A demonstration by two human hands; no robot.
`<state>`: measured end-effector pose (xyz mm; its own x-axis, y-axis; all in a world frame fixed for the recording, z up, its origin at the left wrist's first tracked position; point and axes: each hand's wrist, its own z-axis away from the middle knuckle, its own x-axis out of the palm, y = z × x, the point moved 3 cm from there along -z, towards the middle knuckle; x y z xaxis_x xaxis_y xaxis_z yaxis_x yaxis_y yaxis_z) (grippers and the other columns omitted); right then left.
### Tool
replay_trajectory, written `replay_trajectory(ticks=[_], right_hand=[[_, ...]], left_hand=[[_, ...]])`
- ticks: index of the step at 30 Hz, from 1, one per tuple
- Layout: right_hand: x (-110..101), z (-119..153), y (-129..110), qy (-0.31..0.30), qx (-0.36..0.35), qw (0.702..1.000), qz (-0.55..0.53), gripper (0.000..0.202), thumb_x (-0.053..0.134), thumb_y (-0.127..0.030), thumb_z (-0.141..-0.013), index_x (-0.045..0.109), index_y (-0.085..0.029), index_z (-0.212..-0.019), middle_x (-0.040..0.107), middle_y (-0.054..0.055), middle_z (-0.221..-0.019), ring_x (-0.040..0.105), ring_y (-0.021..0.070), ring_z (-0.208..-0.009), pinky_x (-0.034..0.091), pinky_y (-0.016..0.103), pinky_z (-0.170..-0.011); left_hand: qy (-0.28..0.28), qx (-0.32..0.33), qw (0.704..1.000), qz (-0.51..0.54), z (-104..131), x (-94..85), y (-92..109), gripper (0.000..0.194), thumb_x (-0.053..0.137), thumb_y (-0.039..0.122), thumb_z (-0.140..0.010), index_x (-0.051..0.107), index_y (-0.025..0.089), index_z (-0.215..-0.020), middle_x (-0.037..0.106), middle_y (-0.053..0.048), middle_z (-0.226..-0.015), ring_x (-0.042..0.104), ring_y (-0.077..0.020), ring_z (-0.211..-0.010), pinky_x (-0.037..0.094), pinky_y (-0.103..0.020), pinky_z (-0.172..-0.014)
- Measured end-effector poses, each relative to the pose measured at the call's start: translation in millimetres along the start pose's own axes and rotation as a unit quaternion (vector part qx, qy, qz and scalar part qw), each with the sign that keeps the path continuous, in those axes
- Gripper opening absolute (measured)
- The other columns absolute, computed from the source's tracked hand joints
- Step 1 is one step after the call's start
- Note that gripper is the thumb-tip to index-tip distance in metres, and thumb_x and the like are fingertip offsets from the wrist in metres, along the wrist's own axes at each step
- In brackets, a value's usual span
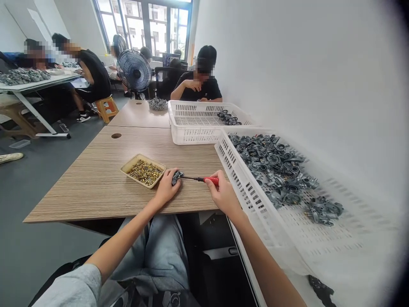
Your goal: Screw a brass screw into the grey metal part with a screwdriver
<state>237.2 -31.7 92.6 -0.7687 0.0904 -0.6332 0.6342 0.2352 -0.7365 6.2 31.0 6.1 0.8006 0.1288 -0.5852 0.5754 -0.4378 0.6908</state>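
Observation:
My left hand [166,187] grips a small dark metal part [177,176] and presses it on the wooden table [105,179] near its front edge. In my right hand [223,195] is a red-handled screwdriver [204,179], whose thin shaft points left with its tip at the part. Just left of my left hand sits a shallow beige tray [144,170] filled with small brass screws.
A white slatted basket [255,192] of grey metal parts stands at my right against the wall. A second white basket [194,123] lies behind it. Farther back are a pile of parts [158,103], a standing fan [134,71] and several seated people.

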Motion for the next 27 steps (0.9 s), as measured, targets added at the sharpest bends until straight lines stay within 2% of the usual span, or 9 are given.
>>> replay_trajectory(ticks=[5, 10, 14, 17, 20, 23, 27], right_hand=[[-1.4, -2.8, 10.4, -0.015, -0.013, 0.995, -0.099, 0.025, 0.055, -0.043, -0.100, 0.046, -0.025, -0.114, 0.064, 0.003, -0.093, 0.065, 0.0211, -0.074, 0.052, 0.032, -0.067], [8.9, -4.3, 36.6, 0.022, 0.042, 0.990, -0.134, 0.029, 0.059, -0.050, -0.097, 0.047, -0.025, -0.107, 0.055, -0.002, -0.077, 0.056, 0.0177, -0.058, 0.051, 0.031, -0.055], [26.7, 2.1, 59.5, 0.074, 0.091, 0.972, -0.202, 0.034, 0.061, -0.057, -0.095, 0.048, -0.026, -0.104, 0.047, -0.007, -0.066, 0.049, 0.0153, -0.048, 0.048, 0.030, -0.048], [38.9, 8.5, 71.7, 0.103, 0.117, 0.949, -0.273, 0.038, 0.064, -0.060, -0.093, 0.049, -0.026, -0.102, 0.042, -0.010, -0.057, 0.042, 0.0131, -0.040, 0.046, 0.030, -0.046], [45.9, 11.1, 80.0, 0.117, 0.130, 0.933, -0.314, 0.040, 0.068, -0.060, -0.090, 0.051, -0.025, -0.099, 0.043, -0.011, -0.052, 0.040, 0.0116, -0.037, 0.045, 0.029, -0.047], [48.6, 8.9, 83.9, 0.115, 0.134, 0.932, -0.317, 0.040, 0.070, -0.059, -0.087, 0.054, -0.024, -0.098, 0.044, -0.011, -0.051, 0.040, 0.0112, -0.038, 0.044, 0.028, -0.046], [52.6, 3.4, 82.3, 0.084, 0.134, 0.933, -0.322, 0.039, 0.069, -0.060, -0.089, 0.055, -0.024, -0.097, 0.044, -0.011, -0.051, 0.040, 0.0109, -0.039, 0.042, 0.026, -0.046]], left_hand=[[-0.047, 0.039, 0.998, -0.015, -11.6, 6.2, -9.6, 0.052, 0.059, 0.022, -0.092, 0.049, 0.021, -0.143, 0.057, -0.012, -0.130, 0.060, -0.0266, -0.124, 0.049, -0.044, -0.111], [-0.077, 0.064, 0.995, -0.027, -26.6, 13.4, -18.9, 0.054, 0.059, 0.024, -0.092, 0.048, 0.020, -0.145, 0.058, -0.013, -0.129, 0.060, -0.0286, -0.122, 0.049, -0.047, -0.110], [-0.081, 0.065, 0.995, -0.013, -24.7, 12.0, -16.8, 0.060, 0.057, 0.026, -0.093, 0.043, 0.021, -0.151, 0.054, -0.015, -0.138, 0.055, -0.0303, -0.131, 0.046, -0.049, -0.114], [-0.110, 0.066, 0.992, -0.003, -18.3, 8.6, -14.9, 0.070, 0.053, 0.030, -0.096, 0.028, 0.022, -0.162, 0.047, -0.016, -0.153, 0.047, -0.0310, -0.143, 0.038, -0.051, -0.122], [-0.122, 0.057, 0.991, 0.004, -14.5, 7.4, -16.1, 0.071, 0.044, 0.026, -0.100, 0.017, 0.019, -0.165, 0.042, -0.017, -0.160, 0.042, -0.0300, -0.149, 0.033, -0.052, -0.125], [-0.123, 0.042, 0.991, 0.026, -13.4, 11.1, -18.0, 0.073, 0.047, 0.032, -0.100, 0.017, 0.016, -0.165, 0.040, -0.018, -0.163, 0.039, -0.0299, -0.152, 0.034, -0.051, -0.125], [-0.119, 0.011, 0.990, 0.072, -14.7, 16.3, -19.7, 0.077, 0.060, 0.039, -0.095, 0.025, 0.019, -0.161, 0.050, -0.016, -0.156, 0.048, -0.0285, -0.147, 0.038, -0.048, -0.123]])
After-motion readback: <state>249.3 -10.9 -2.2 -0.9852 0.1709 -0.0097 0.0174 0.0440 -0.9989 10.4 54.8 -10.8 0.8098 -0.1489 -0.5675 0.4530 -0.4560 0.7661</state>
